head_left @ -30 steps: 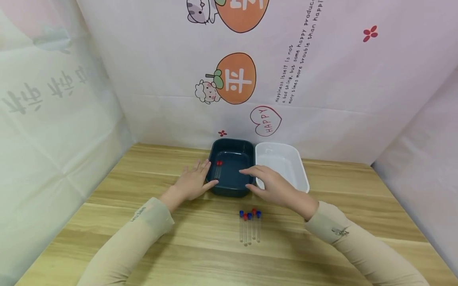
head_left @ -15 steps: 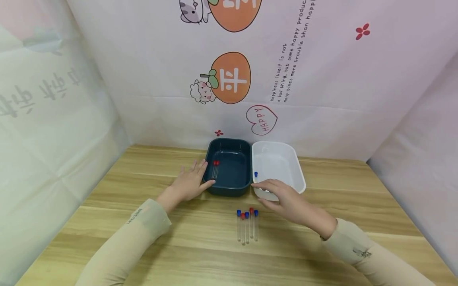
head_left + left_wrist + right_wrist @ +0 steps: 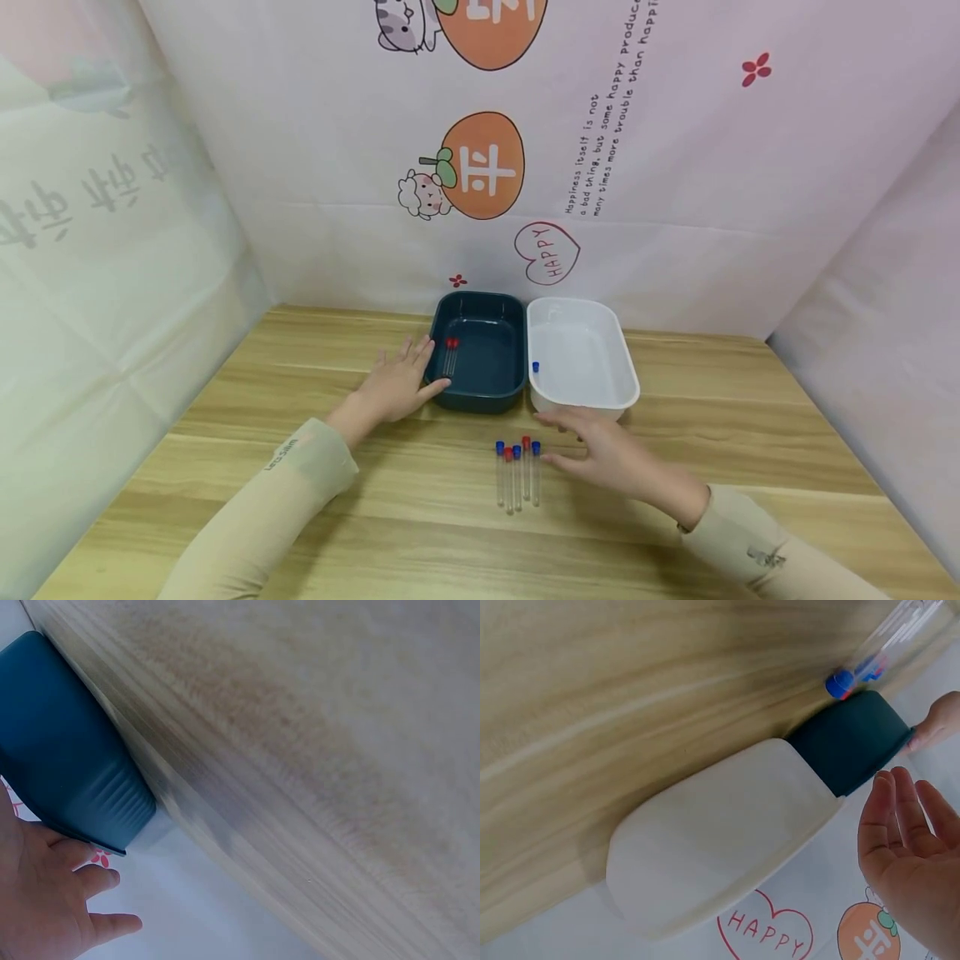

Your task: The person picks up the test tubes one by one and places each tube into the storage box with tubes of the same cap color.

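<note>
- Right hand [image 3: 611,457]: fingers and thumb parted, gripping nothing; thumb tip just beside five capped tubes [image 3: 517,481], three blue, two red.
- Left hand [image 3: 392,388]: fingers spread against the dark tray [image 3: 491,354]; two red-capped tubes [image 3: 450,358] inside, just across its wall from them.
- Beyond right fingertips: white tray [image 3: 587,354], blue cap [image 3: 536,367] inside.

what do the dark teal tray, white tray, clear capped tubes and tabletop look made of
Dark teal rectangular tray and white rectangular tray: probably moulded plastic, glossy inside by the highlights. Clear slim capped tubes: shiny glass or plastic, see-through. Tan streaked tabletop: wood or laminate, seemingly satin, judging by grain.
</note>
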Tool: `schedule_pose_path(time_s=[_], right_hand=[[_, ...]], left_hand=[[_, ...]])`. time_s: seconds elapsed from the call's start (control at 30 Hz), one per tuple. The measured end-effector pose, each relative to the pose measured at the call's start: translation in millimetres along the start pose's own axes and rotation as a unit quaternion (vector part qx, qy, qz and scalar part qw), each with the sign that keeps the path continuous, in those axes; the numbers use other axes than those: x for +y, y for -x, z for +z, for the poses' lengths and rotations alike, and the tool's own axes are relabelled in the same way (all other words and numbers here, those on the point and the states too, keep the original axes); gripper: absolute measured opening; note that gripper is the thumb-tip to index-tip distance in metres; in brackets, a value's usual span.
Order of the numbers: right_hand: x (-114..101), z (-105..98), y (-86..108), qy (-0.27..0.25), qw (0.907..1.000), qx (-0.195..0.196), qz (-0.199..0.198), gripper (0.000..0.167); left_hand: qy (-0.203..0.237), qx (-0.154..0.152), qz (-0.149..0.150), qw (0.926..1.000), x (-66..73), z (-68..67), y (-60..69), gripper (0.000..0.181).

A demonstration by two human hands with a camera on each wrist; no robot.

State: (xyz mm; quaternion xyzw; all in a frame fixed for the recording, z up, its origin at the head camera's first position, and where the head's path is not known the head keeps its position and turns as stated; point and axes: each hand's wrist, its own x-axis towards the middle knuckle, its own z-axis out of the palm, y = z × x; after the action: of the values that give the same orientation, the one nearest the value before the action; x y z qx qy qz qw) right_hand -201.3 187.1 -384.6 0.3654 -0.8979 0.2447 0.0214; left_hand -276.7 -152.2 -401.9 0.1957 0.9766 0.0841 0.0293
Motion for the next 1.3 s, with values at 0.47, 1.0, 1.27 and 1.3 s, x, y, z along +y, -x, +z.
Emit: schedule_pose_path(time_s=[0.47,1.0,1.27,1.3], right_hand=[[3,21,8.0,0.048,0.9963,-0.055,0.044,0.068],[8,31,3.6,0.063,0.9912,-0.092,0.071,0.096],[9,32,2.4,0.056,0.9888,-0.107,0.088,0.103],[10,33,2.2,0.055,0.9884,-0.109,0.090,0.103]], left_hand=[[0.007,0.003,-0.001,1.0000,-1.7,2.3,-0.6,0.085],[-0.005,0.000,-0.002,1.0000,-1.3,2.1,-1.1,0.086],[-0.008,-0.001,-0.005,1.0000,-1.1,2.3,-1.2,0.086],[-0.009,-0.001,-0.005,0.9999,-1.0,2.4,-1.2,0.086]])
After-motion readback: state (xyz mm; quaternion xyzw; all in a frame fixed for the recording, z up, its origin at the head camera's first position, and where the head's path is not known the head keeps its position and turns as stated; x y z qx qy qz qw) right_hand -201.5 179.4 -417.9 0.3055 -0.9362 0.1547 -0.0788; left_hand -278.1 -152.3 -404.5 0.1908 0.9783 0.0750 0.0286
